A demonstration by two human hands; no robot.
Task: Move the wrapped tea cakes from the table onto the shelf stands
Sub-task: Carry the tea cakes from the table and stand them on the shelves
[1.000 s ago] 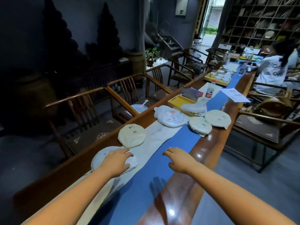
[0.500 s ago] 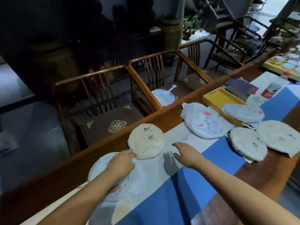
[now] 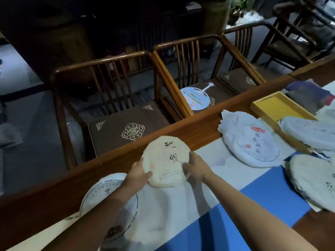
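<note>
Paper-wrapped round tea cake (image 3: pixel 165 161) (cream, creased) gripped between hands (image 3: pixel 167 171).

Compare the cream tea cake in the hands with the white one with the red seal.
The cream cake is gripped by the left hand and right hand; the white cake lies untouched. The cream wrapper sits snug, the white one loose and crumpled. Cream bears black brush characters; white has a red emblem. Both are round, paper-wrapped.
</note>
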